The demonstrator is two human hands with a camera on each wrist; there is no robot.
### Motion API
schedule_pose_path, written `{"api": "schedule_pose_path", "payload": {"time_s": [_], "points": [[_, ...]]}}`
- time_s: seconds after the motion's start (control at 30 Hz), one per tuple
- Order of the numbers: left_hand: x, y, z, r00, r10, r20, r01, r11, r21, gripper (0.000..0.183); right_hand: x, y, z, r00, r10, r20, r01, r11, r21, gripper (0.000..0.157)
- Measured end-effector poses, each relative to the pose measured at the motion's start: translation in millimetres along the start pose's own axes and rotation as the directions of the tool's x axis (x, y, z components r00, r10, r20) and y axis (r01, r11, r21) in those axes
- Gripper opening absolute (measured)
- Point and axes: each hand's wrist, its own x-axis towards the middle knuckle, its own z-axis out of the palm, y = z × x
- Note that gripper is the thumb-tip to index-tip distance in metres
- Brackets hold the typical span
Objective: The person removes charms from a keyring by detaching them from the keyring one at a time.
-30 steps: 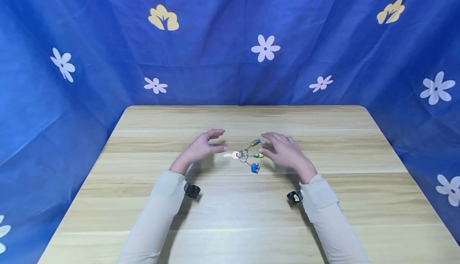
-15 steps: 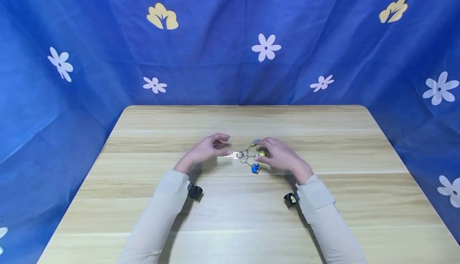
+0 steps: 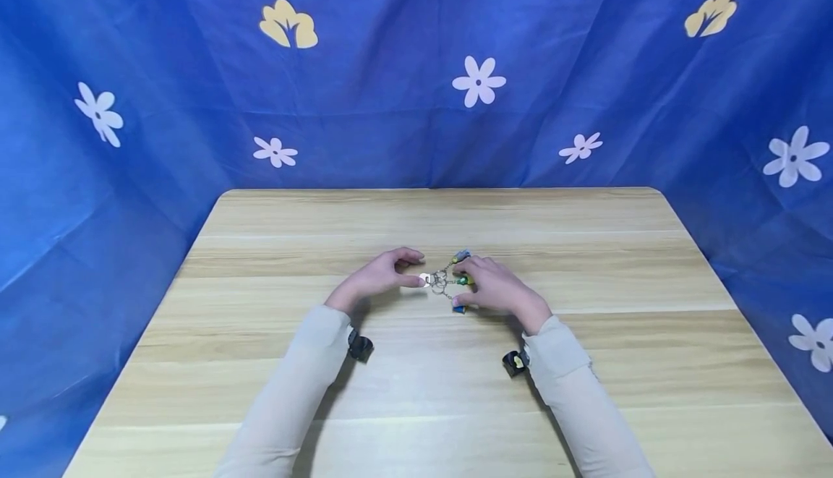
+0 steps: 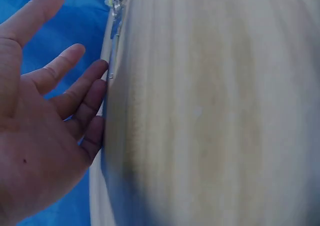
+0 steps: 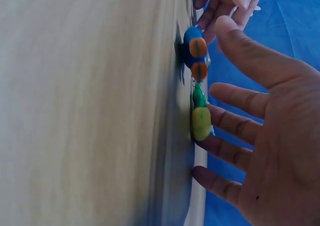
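Observation:
A bunch of key rings [image 3: 440, 283] lies on the wooden table, with a silver key [image 3: 426, 279] at its left and small charms on chains at its right. My left hand [image 3: 382, 273] is over the key's blade, hiding it; in the left wrist view its fingers spread apart, pinching nothing. My right hand [image 3: 502, 288] hovers by the charms, fingers and thumb parted. Partly under it are a green-and-yellow charm [image 5: 201, 123] and a blue charm [image 5: 189, 55] with orange parts. A grey-blue charm [image 3: 461, 255] lies beyond its fingertips. Whether fingers touch the charms I cannot tell.
The wooden table [image 3: 416, 406] spreads around both hands. Behind it hangs a blue curtain [image 3: 384, 87] with white flowers and yellow shapes. Black wrist cameras sit on the left wrist [image 3: 360, 346] and right wrist [image 3: 515, 363].
My left hand has moved right, coming over the key's blade. My right hand has moved left and nearer, over the charms. The key rings stay about where they were.

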Motion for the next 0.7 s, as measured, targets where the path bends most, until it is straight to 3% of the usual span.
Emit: {"api": "schedule_pose_path", "payload": {"time_s": [0.33,0.53,0.7], "points": [[7.2,-5.0,3.7,1.0,0.002,-0.021,0.002,0.988,0.155,0.056,1.8,-1.9,1.9,1.0,-0.001,0.019,0.001,1.0,-0.008,0.071],[8.6,0.3,5.8,0.999,-0.018,-0.029,0.026,0.949,0.314,0.054,2.8,0.7,2.2,1.0,-0.002,0.022,0.002,1.0,0.008,0.067],[12.9,2.0,8.8,1.0,-0.006,-0.017,0.012,0.927,0.376,0.048,3.1,1.7,2.1,1.0,-0.004,0.025,0.004,1.0,0.017,0.064]]}}
